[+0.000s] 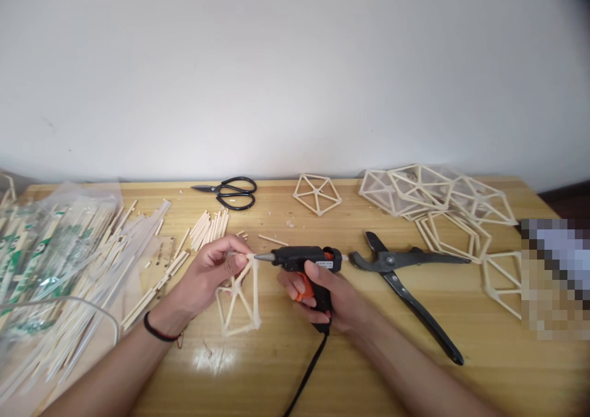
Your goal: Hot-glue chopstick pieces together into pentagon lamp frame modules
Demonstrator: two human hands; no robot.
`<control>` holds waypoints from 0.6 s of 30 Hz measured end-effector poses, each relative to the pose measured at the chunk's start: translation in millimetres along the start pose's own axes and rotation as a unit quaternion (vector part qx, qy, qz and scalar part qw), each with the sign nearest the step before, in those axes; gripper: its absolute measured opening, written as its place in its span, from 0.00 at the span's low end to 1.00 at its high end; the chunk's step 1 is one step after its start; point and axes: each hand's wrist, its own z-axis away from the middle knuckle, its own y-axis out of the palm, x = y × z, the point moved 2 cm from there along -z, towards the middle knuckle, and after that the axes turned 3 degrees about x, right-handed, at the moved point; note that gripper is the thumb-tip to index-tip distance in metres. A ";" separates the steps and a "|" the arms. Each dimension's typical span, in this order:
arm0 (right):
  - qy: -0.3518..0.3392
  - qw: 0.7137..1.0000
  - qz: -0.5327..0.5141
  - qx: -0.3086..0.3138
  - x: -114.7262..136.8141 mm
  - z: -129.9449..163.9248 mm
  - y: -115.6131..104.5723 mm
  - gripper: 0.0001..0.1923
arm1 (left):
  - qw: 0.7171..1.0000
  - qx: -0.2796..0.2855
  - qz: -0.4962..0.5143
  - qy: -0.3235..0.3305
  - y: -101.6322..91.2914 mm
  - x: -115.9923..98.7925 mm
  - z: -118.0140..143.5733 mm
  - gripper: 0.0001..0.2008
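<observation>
My left hand [225, 266] pinches the top corner of a pentagon-shaped stick frame [254, 297] with inner spokes, tilted up over the table. In my right hand [329, 288] is a black glue gun [297, 256], gripped by its handle, with fingers around the orange trigger. The gun's metal nozzle points left and meets the frame's corner beside my left fingertips. Whether glue is coming out is too small to tell. A black cord hangs from the handle toward the bottom of the view.
Short cut sticks [211, 227] lie behind my left hand, near black-handled scissors [237, 194]. Packaged chopsticks [50, 251] cover the left side. Large black cutters [410, 300] rest right of the gun. One finished frame [317, 193] and several overlapping frames [421, 186] lie farther back.
</observation>
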 end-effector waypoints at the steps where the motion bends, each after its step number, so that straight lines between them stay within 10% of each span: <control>1: 0.000 1.000 0.002 0.003 0.1 0.4 0.0 0.31 | 1.000 0.000 0.002 -0.004 0.0 0.1 0.0 0.18; 18: 0.005 1.000 0.011 -0.018 -0.1 -1.6 -2.1 0.31 | 1.000 0.000 0.016 -0.010 -2.2 2.7 -0.6 0.16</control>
